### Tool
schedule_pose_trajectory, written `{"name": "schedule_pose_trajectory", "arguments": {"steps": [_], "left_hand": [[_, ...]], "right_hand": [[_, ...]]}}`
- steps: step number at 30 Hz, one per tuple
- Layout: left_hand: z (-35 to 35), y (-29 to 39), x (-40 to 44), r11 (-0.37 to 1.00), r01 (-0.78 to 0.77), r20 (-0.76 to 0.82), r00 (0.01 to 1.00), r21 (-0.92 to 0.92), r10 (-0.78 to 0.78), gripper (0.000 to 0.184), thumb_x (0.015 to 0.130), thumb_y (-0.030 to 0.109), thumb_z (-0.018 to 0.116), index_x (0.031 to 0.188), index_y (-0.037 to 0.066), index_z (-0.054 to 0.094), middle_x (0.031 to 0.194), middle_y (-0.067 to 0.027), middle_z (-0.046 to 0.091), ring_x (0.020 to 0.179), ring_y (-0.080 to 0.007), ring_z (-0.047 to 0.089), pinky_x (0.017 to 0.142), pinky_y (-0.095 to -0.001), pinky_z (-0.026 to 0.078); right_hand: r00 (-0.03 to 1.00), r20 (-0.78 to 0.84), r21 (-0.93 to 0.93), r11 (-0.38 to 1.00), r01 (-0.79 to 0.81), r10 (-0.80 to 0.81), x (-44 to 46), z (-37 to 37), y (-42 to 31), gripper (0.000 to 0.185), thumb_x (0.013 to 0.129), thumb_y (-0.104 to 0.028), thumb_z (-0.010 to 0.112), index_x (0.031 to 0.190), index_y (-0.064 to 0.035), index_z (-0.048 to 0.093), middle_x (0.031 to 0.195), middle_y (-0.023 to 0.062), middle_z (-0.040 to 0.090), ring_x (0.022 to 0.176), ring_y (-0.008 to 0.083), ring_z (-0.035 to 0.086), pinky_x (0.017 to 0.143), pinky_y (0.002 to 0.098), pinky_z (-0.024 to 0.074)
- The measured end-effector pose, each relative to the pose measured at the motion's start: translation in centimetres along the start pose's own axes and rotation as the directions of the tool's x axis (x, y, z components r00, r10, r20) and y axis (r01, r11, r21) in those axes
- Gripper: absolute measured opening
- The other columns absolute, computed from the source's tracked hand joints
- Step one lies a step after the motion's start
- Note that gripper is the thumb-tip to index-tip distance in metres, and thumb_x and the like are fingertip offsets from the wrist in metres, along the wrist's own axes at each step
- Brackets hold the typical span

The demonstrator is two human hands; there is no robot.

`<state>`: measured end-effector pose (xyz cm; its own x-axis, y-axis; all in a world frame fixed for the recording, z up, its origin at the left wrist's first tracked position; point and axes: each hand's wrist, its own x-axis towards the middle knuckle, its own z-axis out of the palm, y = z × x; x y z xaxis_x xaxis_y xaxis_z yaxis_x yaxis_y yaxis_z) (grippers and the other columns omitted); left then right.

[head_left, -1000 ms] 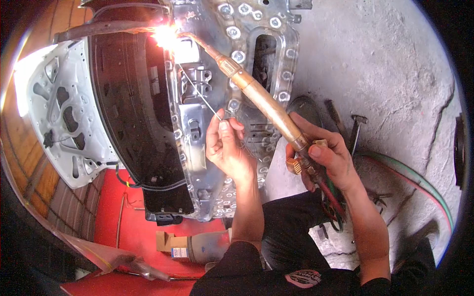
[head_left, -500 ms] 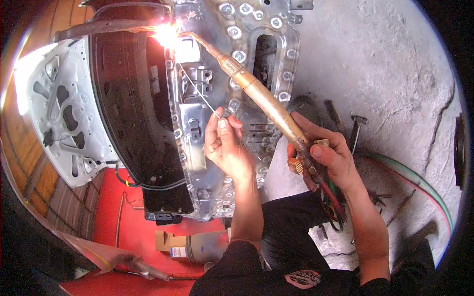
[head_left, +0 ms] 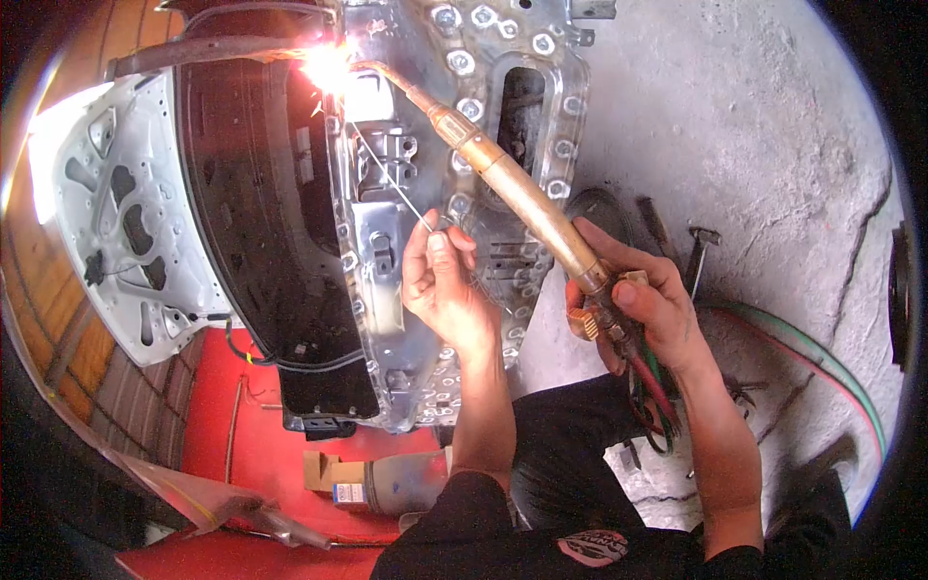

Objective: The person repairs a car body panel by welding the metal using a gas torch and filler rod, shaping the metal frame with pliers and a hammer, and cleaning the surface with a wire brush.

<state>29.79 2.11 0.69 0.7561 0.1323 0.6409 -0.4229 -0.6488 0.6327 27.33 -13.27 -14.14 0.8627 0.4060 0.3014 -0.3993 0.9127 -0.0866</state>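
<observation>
My right hand (head_left: 643, 300) is closed round the lower end of a brass welding torch (head_left: 517, 193), near its valve knobs. The torch slants up and left, its thin tip ending beside a bright glow. My left hand (head_left: 443, 280) pinches a thin filler rod (head_left: 391, 184) between thumb and fingers. The rod runs up and left toward the same glow, where its far end is lost in glare. Behind both hands stands a bare metal car body panel (head_left: 387, 251) with several round weld spots. Glare hides the spot being heated at the panel's upper edge.
Green and red hoses (head_left: 802, 338) trail from the torch across the grey concrete floor (head_left: 735, 145). A hammer (head_left: 698, 256) lies right of my right hand. At the left are a white panel (head_left: 135, 222) and dark glass (head_left: 251, 184). A cardboard box (head_left: 324, 472) rests on the red surface below.
Small sparks now show below the glow. The torch and my right hand have shifted very slightly; my left hand holds nearly the same place.
</observation>
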Motion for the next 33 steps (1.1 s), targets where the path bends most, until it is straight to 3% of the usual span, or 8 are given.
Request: {"name": "schedule_pose_trajectory", "arguments": {"steps": [14,23,33], "left_hand": [[0.3,0.2,0.1,1.000,0.005,-0.012,1.000,-0.017,-0.006,0.030,0.101,0.012,0.061,0.123,-0.008,0.061,0.079,-0.0066,0.063,0.067,-0.0096,0.050,0.060,-0.0227,0.040],[0.4,0.4,0.2,1.000,0.020,-0.018,1.000,-0.018,-0.020,0.026,0.101,0.009,0.059,0.123,-0.005,0.061,0.079,-0.0089,0.064,0.064,-0.0105,0.049,0.062,-0.0251,0.044],[0.2,0.3,0.2,1.000,0.006,-0.006,1.000,-0.030,-0.007,0.027,0.101,0.010,0.059,0.124,-0.005,0.060,0.080,-0.0091,0.064,0.065,-0.0107,0.049,0.062,-0.0257,0.043]], "right_hand": [[1.000,-0.004,0.014,1.000,-0.006,0.006,0.0,-0.1,-0.1,0.090,0.086,-0.042,0.073,0.152,0.0072,0.035,0.097,0.0154,0.070,0.078,0.0199,0.070,0.055,0.0258,0.0549],[1.000,-0.004,0.014,0.999,-0.028,0.028,0.0,-0.1,-0.3,0.091,0.086,-0.042,0.071,0.152,0.0084,0.033,0.095,0.0154,0.070,0.070,0.0192,0.070,0.042,0.0261,0.0524],[1.000,-0.006,-0.003,1.000,-0.002,0.002,0.0,0.4,-0.5,0.090,0.087,-0.042,0.070,0.151,0.0092,0.033,0.095,0.0154,0.070,0.062,0.0166,0.068,0.040,0.0263,0.0514]]}}
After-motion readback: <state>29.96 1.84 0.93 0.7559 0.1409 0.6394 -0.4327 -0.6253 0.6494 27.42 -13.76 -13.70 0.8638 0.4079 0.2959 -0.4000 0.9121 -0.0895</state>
